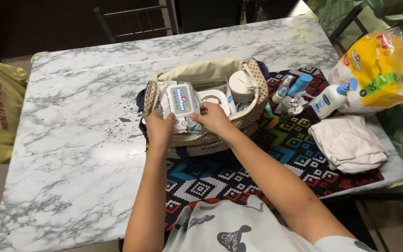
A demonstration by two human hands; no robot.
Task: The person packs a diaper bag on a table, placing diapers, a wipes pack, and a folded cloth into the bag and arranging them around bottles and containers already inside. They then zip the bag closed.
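Marble bench (71,121) carried open bag (250,109). Your left hand (158,128) and right hand (214,116) both gripped wipes pack (183,100), held upright to fit beside white tub (242,85).

Counts on the table

One bag (239,122), one wipes pack (183,100), two hands (159,128), one lotion bottle (328,99), one folded cloth (348,143), one yellow package (383,70).

A white wipes pack (181,103) with a blue label is sitting inside the beige bag (253,109); a yellow plastic package (388,70) is lying well right of the bag.
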